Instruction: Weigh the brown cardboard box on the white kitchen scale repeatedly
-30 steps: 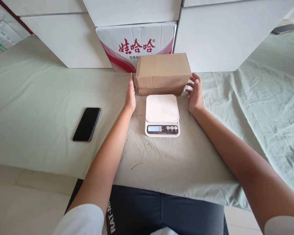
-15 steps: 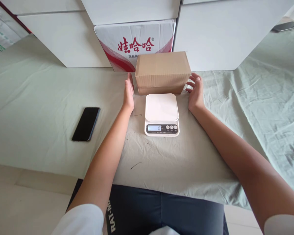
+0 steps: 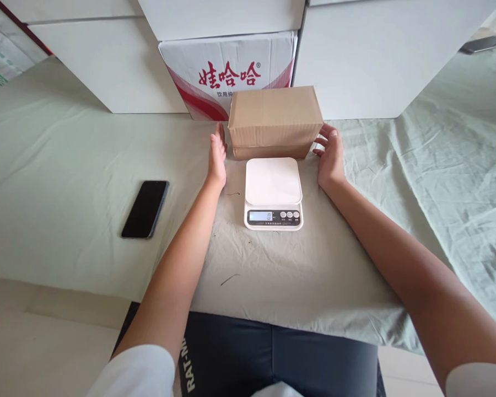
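A closed brown cardboard box [image 3: 275,118] rests on the cloth just behind a white digital kitchen scale [image 3: 273,182]. The scale's platform bears nothing, and its lit display reads 0. To the left of the box, my left hand [image 3: 217,157] is held upright with fingers stretched out and a small gap to the cardboard. My right hand [image 3: 330,154] is at the box's right end with its fingers apart and slightly bent. Its fingertips are close to the lower right corner; whether they touch it I cannot tell.
A black smartphone [image 3: 145,209] lies on the pale green cloth [image 3: 66,220] to the left. Behind the brown box stands a white carton [image 3: 231,52] with red lettering, between white cabinet panels [image 3: 355,60]. Another dark flat device [image 3: 484,44] lies at the far right.
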The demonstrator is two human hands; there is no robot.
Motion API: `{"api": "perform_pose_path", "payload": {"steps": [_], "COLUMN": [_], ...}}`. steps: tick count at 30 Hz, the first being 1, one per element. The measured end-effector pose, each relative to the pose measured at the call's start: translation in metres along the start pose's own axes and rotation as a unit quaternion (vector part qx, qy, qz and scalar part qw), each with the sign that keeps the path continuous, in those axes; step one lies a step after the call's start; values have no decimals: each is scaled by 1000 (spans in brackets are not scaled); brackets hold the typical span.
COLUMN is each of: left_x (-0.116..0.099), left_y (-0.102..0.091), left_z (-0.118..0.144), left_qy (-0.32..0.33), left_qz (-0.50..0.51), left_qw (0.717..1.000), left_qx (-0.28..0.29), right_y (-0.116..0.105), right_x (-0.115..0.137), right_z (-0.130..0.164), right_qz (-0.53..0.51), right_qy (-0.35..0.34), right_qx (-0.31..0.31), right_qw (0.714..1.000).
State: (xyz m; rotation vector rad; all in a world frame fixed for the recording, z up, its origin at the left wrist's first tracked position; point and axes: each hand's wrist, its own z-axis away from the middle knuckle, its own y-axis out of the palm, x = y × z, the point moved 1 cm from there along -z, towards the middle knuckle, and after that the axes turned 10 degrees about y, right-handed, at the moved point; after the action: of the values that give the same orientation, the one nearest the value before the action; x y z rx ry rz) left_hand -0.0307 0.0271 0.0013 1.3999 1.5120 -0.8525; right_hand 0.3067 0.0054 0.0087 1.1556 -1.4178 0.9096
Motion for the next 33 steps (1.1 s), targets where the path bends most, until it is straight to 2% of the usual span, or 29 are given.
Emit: {"api": "perform_pose_path", "payload": {"steps": [9, 13, 15, 17, 21, 23, 25, 27, 30, 33], "left_x": [-1, -7, -12, -19, -45, -62, -81, -100, -126, -142], "left_y": [-1, 3, 5, 7, 8, 11, 16, 22, 26, 22], "left_z": [1, 5, 6, 6, 4, 5, 7, 9, 7, -1], "left_qy": [4, -21, -23, 0, 99, 145, 183, 209, 195, 130], "left_qz": [-2, -6, -3, 3, 25, 51, 74, 82, 69, 36], "left_qw": [1000, 999, 998, 999, 989, 975, 965, 961, 968, 982], "left_qx": [13, 42, 52, 38, -103, -158, -171, -163, -145, -134], "right_y": [4, 10, 12, 13, 16, 18, 19, 18, 14, 11], "right_x": [7, 10, 12, 20, 56, 77, 93, 102, 103, 100], "right_z": [4, 7, 9, 12, 23, 28, 32, 32, 29, 27], "right_qz": [-29, -24, -29, -51, -104, -104, -77, -56, -49, -36], "right_qy": [10, 23, 13, -20, -80, -110, -166, -193, -138, -53], "right_qx": [19, 59, 78, 66, -30, -50, -65, -74, -76, -83], "right_qw": [999, 998, 996, 996, 991, 987, 981, 977, 986, 995]}}
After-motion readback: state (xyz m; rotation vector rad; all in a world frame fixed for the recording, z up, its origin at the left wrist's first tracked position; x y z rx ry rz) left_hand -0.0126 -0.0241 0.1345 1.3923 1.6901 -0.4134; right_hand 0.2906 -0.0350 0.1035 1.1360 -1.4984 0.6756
